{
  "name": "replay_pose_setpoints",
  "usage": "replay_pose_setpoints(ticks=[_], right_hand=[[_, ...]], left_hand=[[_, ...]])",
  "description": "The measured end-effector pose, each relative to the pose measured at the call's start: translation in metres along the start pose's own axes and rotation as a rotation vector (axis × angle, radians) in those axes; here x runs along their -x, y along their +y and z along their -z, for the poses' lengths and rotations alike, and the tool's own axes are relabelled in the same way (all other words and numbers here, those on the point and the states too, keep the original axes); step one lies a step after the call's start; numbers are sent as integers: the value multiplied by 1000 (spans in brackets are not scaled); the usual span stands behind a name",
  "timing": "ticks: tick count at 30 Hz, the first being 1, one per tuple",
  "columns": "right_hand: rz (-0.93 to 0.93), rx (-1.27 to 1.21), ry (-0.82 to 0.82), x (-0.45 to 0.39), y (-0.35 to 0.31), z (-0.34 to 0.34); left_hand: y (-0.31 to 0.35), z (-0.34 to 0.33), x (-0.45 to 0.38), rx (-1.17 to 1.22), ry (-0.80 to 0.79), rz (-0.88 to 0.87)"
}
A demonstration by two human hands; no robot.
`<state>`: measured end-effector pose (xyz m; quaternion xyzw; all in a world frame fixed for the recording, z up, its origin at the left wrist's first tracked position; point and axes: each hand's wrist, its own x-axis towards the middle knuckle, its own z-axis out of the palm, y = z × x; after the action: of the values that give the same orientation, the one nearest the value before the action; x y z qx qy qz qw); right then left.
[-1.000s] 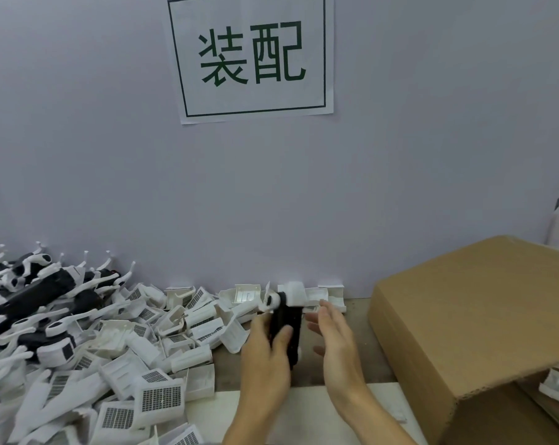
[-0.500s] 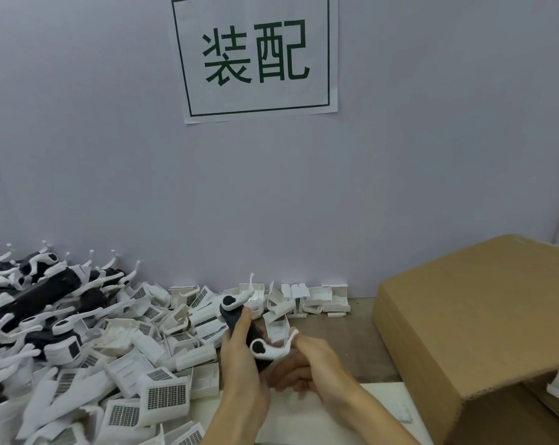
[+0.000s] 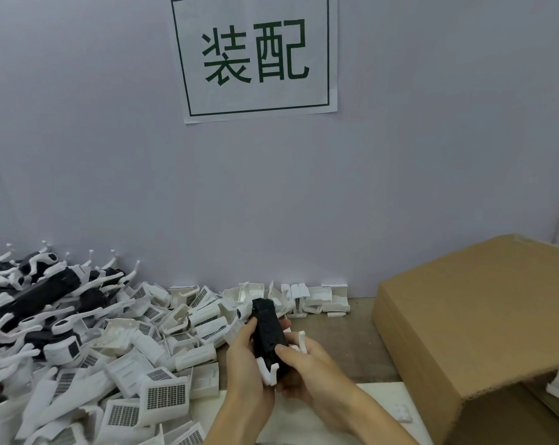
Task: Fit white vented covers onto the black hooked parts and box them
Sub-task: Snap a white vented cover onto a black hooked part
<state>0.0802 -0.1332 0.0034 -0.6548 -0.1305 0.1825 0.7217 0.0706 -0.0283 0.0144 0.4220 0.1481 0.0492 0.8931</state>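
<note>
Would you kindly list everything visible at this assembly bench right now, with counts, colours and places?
held black hooked part: one, black with white hooks, held above the bench, centre.
vented covers: too many to count, white with dark grilles, heaped left and along the wall.
black hooked parts: several, black and white, piled far left.
cardboard box: one, brown, right, flap raised.
sign: one, white with green characters, on the wall.
bench: one, brown, bare patch beside the box.
left hand: one, grips the held part.
right hand: one, grips its lower end.
</note>
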Motion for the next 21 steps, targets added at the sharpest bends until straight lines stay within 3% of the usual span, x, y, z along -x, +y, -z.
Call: replay_pose_setpoints(ticks=[6, 21], right_hand=[[-16, -14, -68, 2, -2, -1], [-22, 44, -14, -4, 6, -1]], left_hand=[[-2, 4, -6, 18, 8, -47], [-1, 0, -6, -48, 47, -110]])
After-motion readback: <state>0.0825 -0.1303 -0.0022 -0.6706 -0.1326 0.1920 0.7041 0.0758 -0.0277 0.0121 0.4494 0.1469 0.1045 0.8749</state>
